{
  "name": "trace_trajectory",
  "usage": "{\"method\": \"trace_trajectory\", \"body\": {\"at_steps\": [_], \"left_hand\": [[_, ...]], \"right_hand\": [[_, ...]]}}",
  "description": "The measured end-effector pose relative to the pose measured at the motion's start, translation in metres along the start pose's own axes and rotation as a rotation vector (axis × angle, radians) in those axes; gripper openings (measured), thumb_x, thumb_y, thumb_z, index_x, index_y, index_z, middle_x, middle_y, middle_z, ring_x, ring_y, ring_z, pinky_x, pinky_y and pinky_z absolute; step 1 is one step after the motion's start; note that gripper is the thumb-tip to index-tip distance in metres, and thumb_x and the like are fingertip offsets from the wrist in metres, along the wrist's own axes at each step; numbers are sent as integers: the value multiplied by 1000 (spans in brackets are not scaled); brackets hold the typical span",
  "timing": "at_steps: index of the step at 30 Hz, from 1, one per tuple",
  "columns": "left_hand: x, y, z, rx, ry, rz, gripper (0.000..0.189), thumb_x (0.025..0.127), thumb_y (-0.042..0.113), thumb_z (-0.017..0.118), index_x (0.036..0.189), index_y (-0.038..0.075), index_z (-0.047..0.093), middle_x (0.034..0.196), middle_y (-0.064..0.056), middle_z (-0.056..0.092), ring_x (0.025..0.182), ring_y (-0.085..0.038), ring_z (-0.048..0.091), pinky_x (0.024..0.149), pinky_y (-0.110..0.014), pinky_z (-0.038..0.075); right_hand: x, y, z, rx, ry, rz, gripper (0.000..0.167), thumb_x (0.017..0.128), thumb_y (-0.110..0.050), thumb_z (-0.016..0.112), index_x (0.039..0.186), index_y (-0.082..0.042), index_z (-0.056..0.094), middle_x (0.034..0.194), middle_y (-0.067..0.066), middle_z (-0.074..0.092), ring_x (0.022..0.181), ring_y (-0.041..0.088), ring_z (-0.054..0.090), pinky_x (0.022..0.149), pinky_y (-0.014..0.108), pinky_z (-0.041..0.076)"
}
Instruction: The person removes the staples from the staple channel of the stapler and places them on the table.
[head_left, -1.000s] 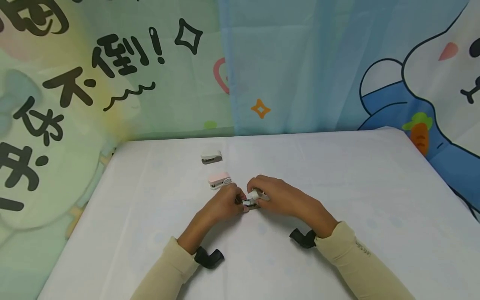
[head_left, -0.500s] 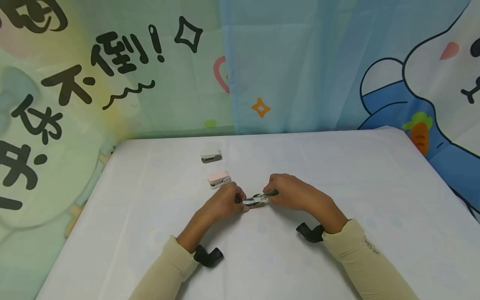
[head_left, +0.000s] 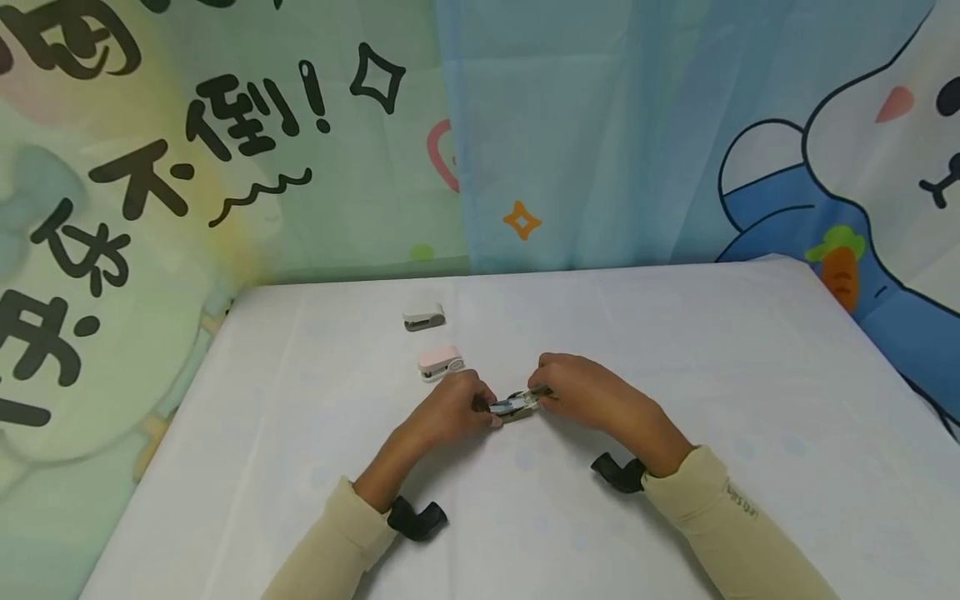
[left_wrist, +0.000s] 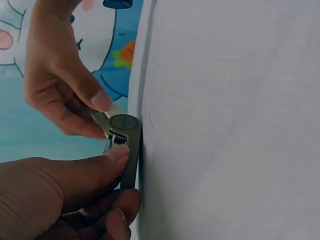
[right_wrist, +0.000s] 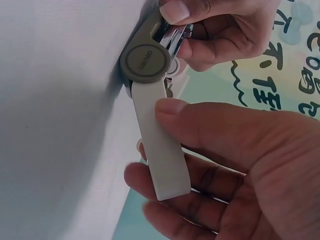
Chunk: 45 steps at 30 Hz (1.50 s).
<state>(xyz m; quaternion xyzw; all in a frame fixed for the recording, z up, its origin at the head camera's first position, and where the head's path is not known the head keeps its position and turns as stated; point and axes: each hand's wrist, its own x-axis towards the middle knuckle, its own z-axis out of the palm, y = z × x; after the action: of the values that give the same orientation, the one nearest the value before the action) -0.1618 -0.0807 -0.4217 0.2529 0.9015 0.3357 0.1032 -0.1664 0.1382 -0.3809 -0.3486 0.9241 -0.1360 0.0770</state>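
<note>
A cartoon-printed backdrop [head_left: 585, 150] hangs behind a white-covered table [head_left: 322, 358]. The right hand [head_left: 581, 387], fingers bent, pinches the white upper arm of an unfolded stapler [right_wrist: 148, 107], held between both hands at or just above the table; the left hand [head_left: 450, 408] pinches its grey base between thumb and fingers. A pink-and-white stapler [head_left: 441, 361] lies just beyond the left hand, a white-and-grey stapler [head_left: 423, 317] farther back. A metal magazine [right_wrist: 172, 40] shows beside the left thumb.

In the head view, the left hand [head_left: 455, 407] hides one end of the stapler [head_left: 516, 406] from us; we cannot read the right sleeve's [head_left: 731, 521] tiny lettering [head_left: 742, 501]; the right edge crops a printed animal [head_left: 885, 171].
</note>
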Motion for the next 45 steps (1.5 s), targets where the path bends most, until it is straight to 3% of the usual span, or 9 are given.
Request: {"method": "trace_trajectory", "body": {"at_steps": [4, 6, 8, 13, 21, 25, 33, 38, 45], "left_hand": [[-1, -1, 1, -2, -9, 12, 17, 77, 8, 83, 87, 0, 72, 77, 1, 56, 71, -10, 53, 65, -25, 45], [-1, -2, 1, 0, -13, 18, 17, 78, 9, 83, 87, 0, 71, 77, 1, 56, 70, -9, 53, 65, -24, 46], [-2, -3, 1, 2, -15, 20, 18, 78, 10, 83, 87, 0, 71, 78, 1, 57, 71, -9, 53, 65, -24, 46], [-3, -3, 1, 9, -10, 27, 18, 78, 10, 82, 88, 0, 70, 78, 1, 56, 71, -9, 54, 65, -24, 46], [-3, 2, 3, 25, -10, 19, 18, 79, 11, 82, 89, 1, 71, 77, 3, 55, 71, -9, 53, 66, -23, 45], [-4, 6, 2, 55, 0, 36, 18, 79, 11, 82, 90, 0, 72, 77, 2, 54, 70, -10, 52, 65, -24, 45], [-3, 9, 3, 93, 19, 71, 18, 79, 9, 82, 91, -2, 73, 76, 1, 52, 70, -10, 50, 63, -23, 43], [-3, 10, 2, 83, 25, 80, 20, 79, 7, 81, 94, -3, 73, 78, -1, 54, 72, -11, 52, 65, -22, 44], [-3, 10, 1, 94, 7, 48, 20, 81, 12, 81, 94, -1, 74, 78, 1, 54, 70, -9, 51, 64, -22, 44]], "right_hand": [[-2, -7, 1, -70, 134, -49, 28, 82, -7, 78, 109, -7, 71, 110, 9, 58, 97, 25, 55, 82, 39, 46], [-2, -12, 1, -48, 213, -95, 31, 81, -9, 79, 111, -6, 70, 112, 9, 56, 101, 26, 53, 83, 38, 46], [-1, -17, 2, 10, 245, -143, 22, 83, -10, 78, 104, -7, 71, 104, 5, 56, 97, 22, 52, 80, 33, 46], [2, -23, 8, 64, 185, -150, 4, 88, -7, 72, 90, -8, 75, 84, -5, 55, 79, 12, 51, 70, 26, 45], [4, -25, 20, -80, 168, -140, 5, 86, -13, 75, 82, -15, 76, 73, -9, 52, 65, 8, 45, 63, 29, 31], [5, -27, 22, -94, 148, -97, 7, 87, -14, 74, 80, -16, 76, 71, -10, 49, 64, 7, 44, 63, 29, 29], [7, -26, 22, 114, 106, 68, 4, 87, -15, 74, 88, -12, 76, 81, -11, 63, 70, 4, 52, 70, 35, 33], [8, -24, 23, 203, 113, 123, 3, 86, -12, 73, 84, -13, 73, 74, -13, 61, 64, 3, 50, 74, 39, 35], [11, -20, 26, 143, 188, 18, 11, 85, -12, 75, 78, -18, 69, 75, -14, 56, 64, 3, 47, 69, 36, 33]]}}
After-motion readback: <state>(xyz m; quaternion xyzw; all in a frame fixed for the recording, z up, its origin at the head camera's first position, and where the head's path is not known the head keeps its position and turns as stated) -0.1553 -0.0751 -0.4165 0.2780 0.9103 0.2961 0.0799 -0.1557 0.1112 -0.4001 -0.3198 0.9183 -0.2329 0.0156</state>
